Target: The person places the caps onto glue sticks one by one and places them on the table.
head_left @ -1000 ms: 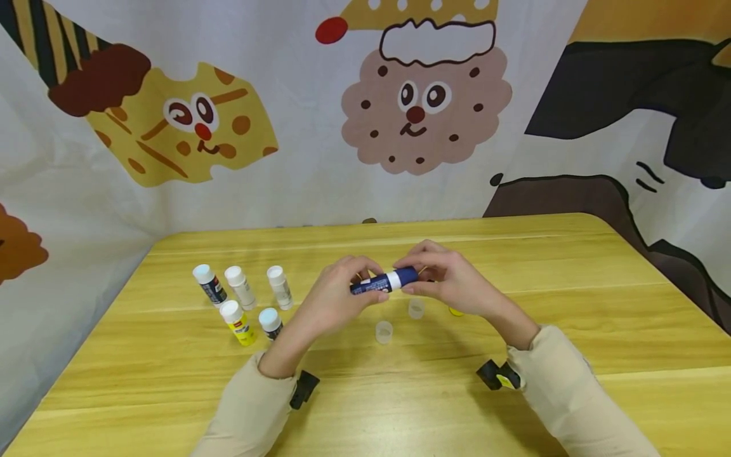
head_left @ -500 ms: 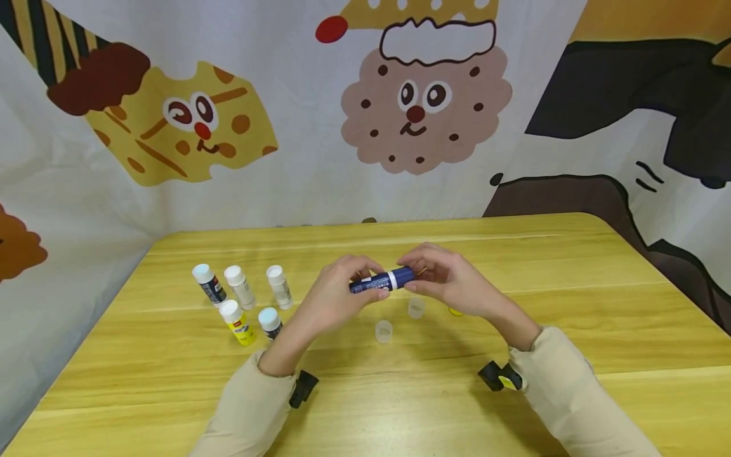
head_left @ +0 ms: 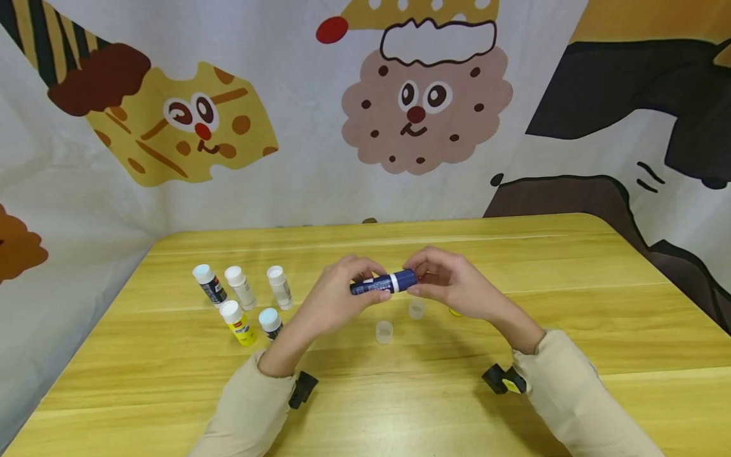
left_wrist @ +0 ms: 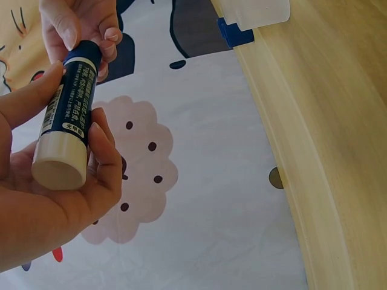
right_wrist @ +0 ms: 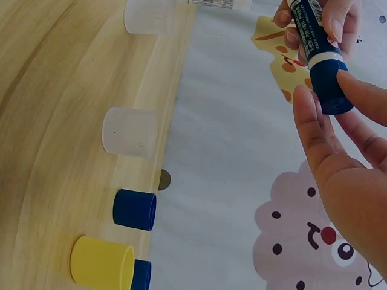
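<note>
My left hand point(head_left: 337, 295) grips the navy-labelled body of a glue stick point(head_left: 374, 284), held nearly level above the table. Its plain white end point(left_wrist: 59, 163) faces the left wrist camera. At the other end, my right hand point(head_left: 448, 279) pinches the navy cap point(right_wrist: 329, 84) between thumb and fingers. A narrow white band point(head_left: 394, 282) shows between cap and label. Under the hands stand two translucent caps point(head_left: 384, 332). The right wrist view also has a yellow cap point(right_wrist: 101, 263) and two navy caps point(right_wrist: 134, 209), one partly hidden behind the yellow one.
Several glue sticks with pale tops stand at the table's left, among them a yellow-labelled one point(head_left: 237, 324) and a navy-labelled one point(head_left: 208, 285). The left forearm partly covers another navy one point(head_left: 271, 320). A cartoon-printed cloth point(head_left: 297, 127) hangs behind the wooden table point(head_left: 365, 393).
The white band between the navy cap and the label has narrowed since a second ago, as the cap moved toward the body. My right hand has shifted slightly right; my left hand barely moved.
</note>
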`<state>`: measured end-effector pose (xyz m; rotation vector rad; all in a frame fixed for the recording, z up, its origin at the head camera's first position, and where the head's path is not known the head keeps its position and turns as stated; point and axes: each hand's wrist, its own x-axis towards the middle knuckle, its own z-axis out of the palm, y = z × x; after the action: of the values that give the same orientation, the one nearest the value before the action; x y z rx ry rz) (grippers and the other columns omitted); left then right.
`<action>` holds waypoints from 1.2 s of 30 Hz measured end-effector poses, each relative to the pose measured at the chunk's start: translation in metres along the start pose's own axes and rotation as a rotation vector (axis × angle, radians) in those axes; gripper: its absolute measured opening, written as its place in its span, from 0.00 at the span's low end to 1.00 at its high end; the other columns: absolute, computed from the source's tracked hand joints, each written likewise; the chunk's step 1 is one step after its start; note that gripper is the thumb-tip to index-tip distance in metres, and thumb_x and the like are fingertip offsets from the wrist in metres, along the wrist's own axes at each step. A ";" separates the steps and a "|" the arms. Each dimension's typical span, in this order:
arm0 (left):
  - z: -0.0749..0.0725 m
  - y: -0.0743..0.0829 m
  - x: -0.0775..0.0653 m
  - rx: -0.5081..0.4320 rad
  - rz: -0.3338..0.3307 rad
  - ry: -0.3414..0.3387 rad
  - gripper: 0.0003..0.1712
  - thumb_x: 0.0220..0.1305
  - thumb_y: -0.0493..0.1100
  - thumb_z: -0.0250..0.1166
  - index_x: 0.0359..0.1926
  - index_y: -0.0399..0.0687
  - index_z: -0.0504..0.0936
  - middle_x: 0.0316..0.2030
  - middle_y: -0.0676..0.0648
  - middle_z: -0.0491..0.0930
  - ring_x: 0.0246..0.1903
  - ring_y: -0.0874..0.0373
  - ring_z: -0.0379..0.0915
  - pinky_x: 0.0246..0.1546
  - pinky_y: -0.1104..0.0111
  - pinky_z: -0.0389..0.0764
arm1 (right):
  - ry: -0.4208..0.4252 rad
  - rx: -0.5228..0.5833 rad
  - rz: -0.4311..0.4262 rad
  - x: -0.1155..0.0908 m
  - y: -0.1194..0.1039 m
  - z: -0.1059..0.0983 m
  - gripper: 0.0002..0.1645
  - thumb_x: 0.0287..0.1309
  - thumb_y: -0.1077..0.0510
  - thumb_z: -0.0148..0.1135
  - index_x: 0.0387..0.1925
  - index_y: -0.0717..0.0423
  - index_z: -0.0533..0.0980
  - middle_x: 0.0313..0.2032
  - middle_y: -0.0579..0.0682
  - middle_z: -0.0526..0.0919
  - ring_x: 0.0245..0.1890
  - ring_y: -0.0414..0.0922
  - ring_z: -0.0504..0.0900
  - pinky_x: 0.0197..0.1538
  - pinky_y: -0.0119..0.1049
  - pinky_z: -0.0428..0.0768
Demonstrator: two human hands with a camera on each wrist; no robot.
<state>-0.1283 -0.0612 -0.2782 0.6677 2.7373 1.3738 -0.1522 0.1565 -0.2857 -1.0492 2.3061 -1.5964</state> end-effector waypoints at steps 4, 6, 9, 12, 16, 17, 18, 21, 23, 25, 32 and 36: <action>0.000 0.000 0.000 -0.006 0.011 -0.008 0.13 0.55 0.41 0.67 0.43 0.45 0.80 0.36 0.48 0.73 0.32 0.56 0.70 0.30 0.68 0.72 | -0.005 -0.012 -0.010 -0.001 0.000 0.000 0.14 0.53 0.73 0.59 0.43 0.65 0.72 0.37 0.56 0.76 0.35 0.49 0.77 0.39 0.36 0.77; 0.000 -0.001 -0.001 -0.009 0.018 -0.013 0.13 0.55 0.41 0.67 0.43 0.45 0.80 0.36 0.48 0.73 0.32 0.56 0.70 0.30 0.68 0.72 | -0.006 -0.014 -0.011 -0.001 -0.001 0.000 0.14 0.53 0.73 0.59 0.43 0.65 0.72 0.37 0.56 0.76 0.35 0.49 0.77 0.39 0.35 0.77; 0.000 -0.002 -0.001 -0.010 0.028 -0.016 0.13 0.55 0.41 0.67 0.43 0.44 0.80 0.36 0.48 0.73 0.32 0.56 0.70 0.30 0.68 0.72 | -0.005 -0.019 -0.011 -0.001 -0.002 0.001 0.15 0.53 0.73 0.59 0.43 0.65 0.72 0.36 0.55 0.76 0.35 0.48 0.77 0.38 0.35 0.78; 0.000 -0.002 -0.001 -0.007 0.039 -0.019 0.13 0.55 0.41 0.67 0.42 0.44 0.80 0.35 0.48 0.74 0.32 0.56 0.70 0.30 0.68 0.72 | -0.001 -0.021 -0.011 -0.002 -0.002 0.001 0.15 0.52 0.73 0.60 0.43 0.65 0.72 0.36 0.55 0.76 0.35 0.47 0.77 0.37 0.36 0.78; -0.001 -0.001 -0.002 -0.004 0.050 -0.025 0.13 0.55 0.40 0.67 0.43 0.43 0.80 0.35 0.48 0.74 0.32 0.56 0.70 0.31 0.68 0.73 | -0.002 -0.022 -0.029 -0.003 -0.001 0.002 0.14 0.52 0.73 0.60 0.42 0.65 0.72 0.36 0.55 0.76 0.35 0.47 0.77 0.37 0.36 0.78; -0.001 -0.001 -0.002 -0.003 0.054 -0.027 0.13 0.55 0.40 0.67 0.43 0.43 0.80 0.35 0.48 0.74 0.32 0.56 0.70 0.31 0.68 0.73 | -0.003 -0.021 -0.034 -0.003 -0.001 0.002 0.14 0.52 0.73 0.60 0.42 0.65 0.72 0.36 0.55 0.76 0.35 0.47 0.77 0.37 0.36 0.78; -0.001 -0.001 -0.002 -0.002 0.057 -0.027 0.13 0.55 0.40 0.67 0.43 0.43 0.80 0.35 0.48 0.74 0.32 0.56 0.70 0.31 0.68 0.73 | -0.005 -0.019 -0.040 -0.003 -0.001 0.002 0.14 0.52 0.73 0.60 0.42 0.65 0.72 0.36 0.55 0.76 0.35 0.47 0.77 0.37 0.36 0.78; -0.001 -0.001 -0.002 -0.001 0.065 -0.028 0.13 0.55 0.40 0.67 0.43 0.42 0.80 0.35 0.48 0.74 0.33 0.57 0.70 0.31 0.68 0.72 | -0.010 -0.012 -0.058 -0.003 0.000 0.003 0.13 0.52 0.73 0.60 0.41 0.65 0.72 0.36 0.55 0.76 0.34 0.47 0.77 0.36 0.36 0.78; -0.001 -0.002 -0.002 -0.003 0.076 -0.028 0.13 0.55 0.40 0.67 0.42 0.42 0.80 0.35 0.48 0.74 0.33 0.57 0.70 0.32 0.67 0.72 | -0.011 -0.005 -0.072 -0.003 0.001 0.003 0.13 0.52 0.74 0.60 0.41 0.65 0.72 0.36 0.56 0.76 0.34 0.46 0.77 0.36 0.35 0.78; -0.002 -0.002 -0.002 -0.006 0.089 -0.029 0.13 0.55 0.40 0.67 0.42 0.42 0.80 0.36 0.47 0.75 0.33 0.57 0.71 0.33 0.67 0.73 | -0.011 0.000 -0.091 -0.003 0.001 0.003 0.13 0.51 0.74 0.60 0.40 0.66 0.73 0.37 0.56 0.75 0.34 0.46 0.77 0.36 0.36 0.78; -0.002 -0.001 -0.002 -0.007 0.109 -0.032 0.13 0.54 0.39 0.67 0.42 0.41 0.80 0.37 0.47 0.75 0.34 0.57 0.71 0.34 0.67 0.73 | -0.010 0.024 -0.128 -0.003 0.001 0.004 0.11 0.51 0.75 0.59 0.39 0.67 0.73 0.38 0.58 0.74 0.34 0.48 0.77 0.36 0.36 0.79; -0.003 0.000 -0.002 -0.013 0.106 -0.035 0.13 0.54 0.39 0.68 0.41 0.41 0.80 0.36 0.48 0.75 0.34 0.58 0.71 0.33 0.68 0.73 | -0.007 0.034 -0.152 -0.002 0.002 0.006 0.10 0.51 0.74 0.60 0.38 0.67 0.74 0.38 0.59 0.73 0.34 0.49 0.78 0.37 0.36 0.79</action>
<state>-0.1269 -0.0647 -0.2767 0.8392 2.6996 1.3836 -0.1487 0.1541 -0.2906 -1.2467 2.2347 -1.6760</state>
